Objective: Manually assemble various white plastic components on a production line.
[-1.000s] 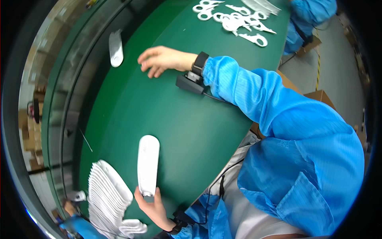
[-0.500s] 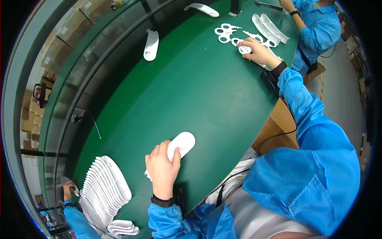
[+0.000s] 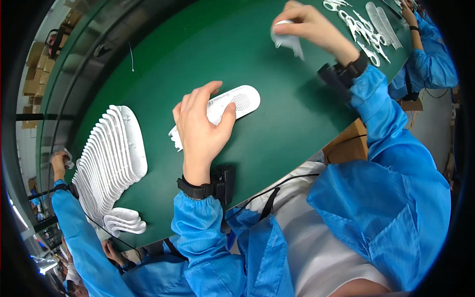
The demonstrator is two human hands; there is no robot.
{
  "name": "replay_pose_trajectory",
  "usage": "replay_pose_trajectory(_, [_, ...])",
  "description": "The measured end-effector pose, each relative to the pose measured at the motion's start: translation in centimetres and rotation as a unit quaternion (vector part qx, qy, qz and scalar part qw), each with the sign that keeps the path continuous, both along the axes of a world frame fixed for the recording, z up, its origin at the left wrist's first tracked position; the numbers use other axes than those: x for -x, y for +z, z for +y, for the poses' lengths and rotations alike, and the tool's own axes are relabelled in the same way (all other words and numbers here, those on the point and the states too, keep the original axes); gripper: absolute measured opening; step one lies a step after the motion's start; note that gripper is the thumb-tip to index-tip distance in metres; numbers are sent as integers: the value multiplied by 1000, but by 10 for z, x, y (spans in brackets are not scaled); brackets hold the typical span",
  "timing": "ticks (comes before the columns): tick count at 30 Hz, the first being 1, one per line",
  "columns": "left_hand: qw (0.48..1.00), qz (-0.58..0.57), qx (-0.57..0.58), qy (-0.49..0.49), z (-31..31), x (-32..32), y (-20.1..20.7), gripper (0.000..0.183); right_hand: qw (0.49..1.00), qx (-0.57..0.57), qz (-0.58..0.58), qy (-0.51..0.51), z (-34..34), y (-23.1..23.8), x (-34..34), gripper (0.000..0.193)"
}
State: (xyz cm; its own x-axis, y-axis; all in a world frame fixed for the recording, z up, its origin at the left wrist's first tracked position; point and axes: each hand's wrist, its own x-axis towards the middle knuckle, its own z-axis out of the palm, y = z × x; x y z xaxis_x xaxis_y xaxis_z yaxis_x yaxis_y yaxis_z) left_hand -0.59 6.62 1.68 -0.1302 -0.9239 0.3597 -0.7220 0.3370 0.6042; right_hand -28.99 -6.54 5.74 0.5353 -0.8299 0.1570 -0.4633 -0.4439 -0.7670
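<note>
Smooth and green, a long work surface (image 3: 282, 143) runs beside a dark frame at its far edge, with a brown cardboard box (image 3: 346, 141) beyond its near edge. Midway between those edges lies a long white plastic shell (image 3: 242, 103), its rounded, perforated end toward the surface's right. The left hand (image 3: 200, 119) grips it, thumb on its face and fingers over its far side. The right hand (image 3: 307, 24), nearer the right end, pinches a blurred white plastic piece (image 3: 287, 40) above the surface. Beyond it, ring-ended white plastic parts (image 3: 358, 30) lie scattered near the right end. Toward the left end stand closely nested white shells (image 3: 106, 158), just beside smaller curved white pieces (image 3: 124, 221) near the near edge.
</note>
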Motion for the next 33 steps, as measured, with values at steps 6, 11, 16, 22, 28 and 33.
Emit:
replay_pose_trajectory(6, [998, -53, -16, -39, 2, 3, 5, 30, 921, -308, -238, -3, 47, -48, -73, 18])
replay_pose_trajectory(11, [998, -33, -41, -27, -3, 2, -6, 22, 897, -326, -297, 39, 54, -66, -73, 15])
replay_pose_trajectory(16, [997, -12, -63, -41, -3, 2, 3, 10, 947, -282, -137, 74, 51, -54, -59, 12])
replay_pose_trajectory(22, [989, 26, -131, -67, -8, -3, 6, 7, 982, -119, -14, 145, 52, -51, -55, 18])
replay_pose_trajectory(28, [992, 30, -111, -51, -2, 0, 9, 7, 984, -14, -60, 169, 55, -64, -58, 25])
replay_pose_trajectory(33, [996, 21, -52, -65, 2, -1, 4, 14, 986, -12, -36, 163, 61, -62, -62, 25])
